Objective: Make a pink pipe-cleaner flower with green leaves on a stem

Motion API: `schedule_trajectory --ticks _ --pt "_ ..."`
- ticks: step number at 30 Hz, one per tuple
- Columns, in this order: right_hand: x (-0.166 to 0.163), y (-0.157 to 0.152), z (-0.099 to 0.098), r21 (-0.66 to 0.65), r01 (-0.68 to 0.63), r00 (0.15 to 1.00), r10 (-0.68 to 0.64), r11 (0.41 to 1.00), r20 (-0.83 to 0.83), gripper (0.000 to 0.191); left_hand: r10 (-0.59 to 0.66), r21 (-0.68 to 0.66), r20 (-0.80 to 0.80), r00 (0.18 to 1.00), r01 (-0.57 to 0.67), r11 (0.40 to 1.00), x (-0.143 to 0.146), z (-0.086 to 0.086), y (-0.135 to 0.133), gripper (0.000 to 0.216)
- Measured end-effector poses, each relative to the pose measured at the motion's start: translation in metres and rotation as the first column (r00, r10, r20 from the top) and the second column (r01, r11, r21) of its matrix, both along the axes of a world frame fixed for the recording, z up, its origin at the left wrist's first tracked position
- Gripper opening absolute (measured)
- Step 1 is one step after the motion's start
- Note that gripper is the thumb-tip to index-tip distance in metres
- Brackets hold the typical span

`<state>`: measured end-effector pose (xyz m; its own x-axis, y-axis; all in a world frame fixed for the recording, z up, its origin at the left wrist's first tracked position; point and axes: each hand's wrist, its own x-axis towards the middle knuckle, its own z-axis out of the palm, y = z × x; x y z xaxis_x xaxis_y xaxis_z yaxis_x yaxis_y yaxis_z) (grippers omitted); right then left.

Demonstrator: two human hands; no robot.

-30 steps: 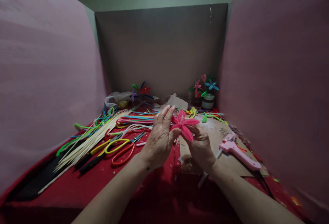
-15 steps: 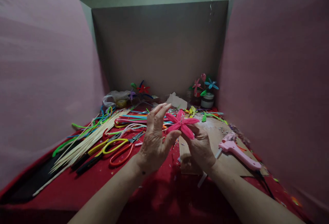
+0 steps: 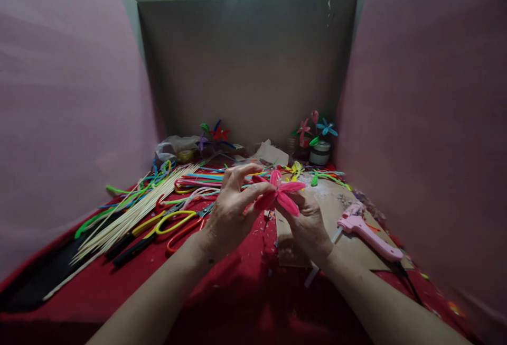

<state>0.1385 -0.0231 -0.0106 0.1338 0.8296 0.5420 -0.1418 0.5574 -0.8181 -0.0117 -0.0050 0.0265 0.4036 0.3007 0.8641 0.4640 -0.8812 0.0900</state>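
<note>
A pink pipe-cleaner flower (image 3: pixel 279 195) with several looped petals is held up over the red table (image 3: pixel 237 302). My right hand (image 3: pixel 309 226) grips it from underneath, fingers curled round its base. My left hand (image 3: pixel 229 210) is at the flower's left side, thumb and forefinger pinched on a left petal, other fingers bent above it. Both forearms reach in from the bottom edge.
Scissors with yellow and orange handles (image 3: pixel 180 224) and a bundle of bamboo sticks (image 3: pixel 130 215) lie left. Loose coloured pipe cleaners (image 3: pixel 206 181) sit behind. A pink glue gun (image 3: pixel 368 234) rests on cardboard (image 3: pixel 348 244) at right. Finished flowers in a jar (image 3: pixel 319 141) stand at the back. Pink panels wall both sides.
My left hand has dropped a little and its fingers have closed from spread to a pinch on the flower's left petal. The right hand keeps its hold on the flower.
</note>
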Motion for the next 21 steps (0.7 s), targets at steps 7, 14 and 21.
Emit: schedule_trajectory --ticks 7,14,21 --pt "0.000 -0.001 -0.002 -0.013 -0.022 1.000 0.022 1.000 0.002 0.015 0.036 0.165 -0.071 0.997 -0.024 0.986 -0.005 -0.003 0.002 0.025" --pt "-0.002 -0.004 -0.002 -0.018 -0.022 1.000 0.022 1.000 -0.004 0.017 0.011 0.201 -0.123 0.992 0.014 0.979 -0.004 0.001 0.001 0.026" --pt "0.003 0.003 0.007 -0.135 0.048 0.989 -0.066 0.990 -0.131 0.014 0.094 -0.278 0.202 0.975 -0.035 0.960 0.005 -0.004 0.000 0.029"
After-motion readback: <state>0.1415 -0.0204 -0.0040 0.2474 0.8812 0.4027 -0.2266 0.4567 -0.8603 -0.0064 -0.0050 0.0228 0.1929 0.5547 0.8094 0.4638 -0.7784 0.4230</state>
